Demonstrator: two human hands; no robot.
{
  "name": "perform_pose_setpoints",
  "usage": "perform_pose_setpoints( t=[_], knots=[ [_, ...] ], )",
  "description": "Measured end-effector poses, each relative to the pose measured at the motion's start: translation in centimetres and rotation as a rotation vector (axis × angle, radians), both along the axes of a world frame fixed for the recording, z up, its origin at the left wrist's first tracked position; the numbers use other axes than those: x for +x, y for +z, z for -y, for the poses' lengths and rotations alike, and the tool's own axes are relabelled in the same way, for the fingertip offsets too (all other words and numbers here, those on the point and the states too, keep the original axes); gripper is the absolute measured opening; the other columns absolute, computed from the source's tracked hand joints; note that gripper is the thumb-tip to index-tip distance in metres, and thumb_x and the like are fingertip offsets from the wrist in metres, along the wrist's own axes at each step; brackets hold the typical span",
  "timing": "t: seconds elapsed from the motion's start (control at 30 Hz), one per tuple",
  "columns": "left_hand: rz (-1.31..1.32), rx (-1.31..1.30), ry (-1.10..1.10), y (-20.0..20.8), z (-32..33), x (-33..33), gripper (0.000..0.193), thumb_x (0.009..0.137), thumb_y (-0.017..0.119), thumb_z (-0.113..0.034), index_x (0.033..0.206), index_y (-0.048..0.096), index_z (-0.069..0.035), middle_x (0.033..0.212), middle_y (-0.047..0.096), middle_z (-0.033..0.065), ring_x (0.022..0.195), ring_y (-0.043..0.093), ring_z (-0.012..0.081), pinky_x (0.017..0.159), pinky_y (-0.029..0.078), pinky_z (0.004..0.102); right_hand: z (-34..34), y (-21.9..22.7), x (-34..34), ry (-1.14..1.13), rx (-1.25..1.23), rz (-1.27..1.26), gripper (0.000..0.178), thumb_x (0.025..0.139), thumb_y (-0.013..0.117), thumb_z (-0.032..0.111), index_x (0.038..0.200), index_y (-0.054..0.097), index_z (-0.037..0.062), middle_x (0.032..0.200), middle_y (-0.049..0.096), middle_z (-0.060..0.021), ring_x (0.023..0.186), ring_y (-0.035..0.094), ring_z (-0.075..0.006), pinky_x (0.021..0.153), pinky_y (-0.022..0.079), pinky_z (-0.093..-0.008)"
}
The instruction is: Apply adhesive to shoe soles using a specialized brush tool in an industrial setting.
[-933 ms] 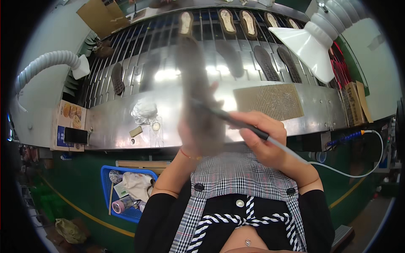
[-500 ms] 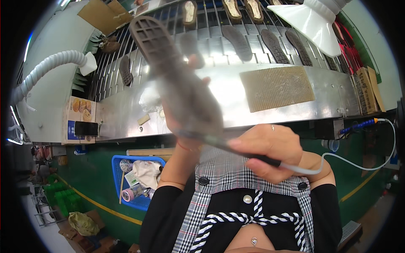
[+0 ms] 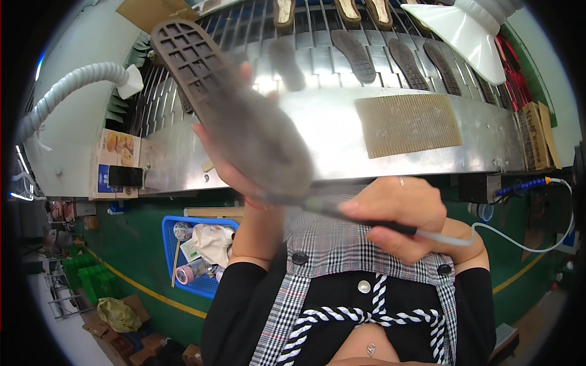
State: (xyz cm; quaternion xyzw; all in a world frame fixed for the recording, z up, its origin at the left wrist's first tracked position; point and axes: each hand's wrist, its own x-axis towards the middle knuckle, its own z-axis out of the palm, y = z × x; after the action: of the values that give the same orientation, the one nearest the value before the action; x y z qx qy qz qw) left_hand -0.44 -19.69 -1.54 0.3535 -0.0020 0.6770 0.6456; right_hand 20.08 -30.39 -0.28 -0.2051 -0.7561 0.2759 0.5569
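Note:
A dark brown shoe sole (image 3: 241,113), tilted up to the left with a grid of hollows at its far end, lies across my left hand (image 3: 221,163), whose fingers wrap round it from beneath. My right hand (image 3: 397,216) grips a dark pen-shaped hand tool (image 3: 339,211) with a pale hose at its rear. The tool's front end points left, at the sole's near end; blur hides whether they touch. On the slatted conveyor (image 3: 317,67) beyond lie more soles, one of them a dark sole (image 3: 354,56). A ribbed cardboard sheet (image 3: 409,125) rests on the metal ledge.
A white hose nozzle (image 3: 125,82) stands at left and a white funnel-shaped hood (image 3: 473,43) hangs at upper right. A phone (image 3: 126,176) leans by a printed box (image 3: 119,152). A blue basket (image 3: 171,250) with belongings sits below the ledge; a cardboard box (image 3: 534,137) is at right.
The sole and my left hand have shifted slightly left, and the sole's gridded end shows more sharply. My right hand still grips the tool, close to where it was.

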Motion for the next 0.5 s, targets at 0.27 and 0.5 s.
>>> perform_pose_setpoints(
  t=[0.27,0.5],
  knots=[
    [-0.026,-0.173,0.054,0.3,-0.2,-0.3,0.064,0.104,0.029,-0.056,0.154,0.034,-0.017,0.151,0.039,0.0239,0.119,0.057,0.0408,0.093,0.057,0.047,-0.9,0.1,0.9,0.031,-0.08,0.022,0.032,0.078,0.071,0.001,0.11,0.071,-0.0056,0.093,0.074,-0.0188,0.079,0.073,-0.0286,0.07,0.057,-0.0335],
    [0.058,-0.364,-0.151,-0.6,-0.4,-0.6,0.067,0.105,0.031,-0.052,0.152,0.035,-0.005,0.147,0.043,0.0253,0.119,0.056,0.0404,0.094,0.057,0.0465,-1.4,0.5,1.3,0.056,-0.091,0.099,0.031,0.078,0.071,0.001,0.109,0.072,-0.0024,0.093,0.073,-0.0169,0.076,0.071,-0.0271,0.066,0.056,-0.0334]
  ],
)
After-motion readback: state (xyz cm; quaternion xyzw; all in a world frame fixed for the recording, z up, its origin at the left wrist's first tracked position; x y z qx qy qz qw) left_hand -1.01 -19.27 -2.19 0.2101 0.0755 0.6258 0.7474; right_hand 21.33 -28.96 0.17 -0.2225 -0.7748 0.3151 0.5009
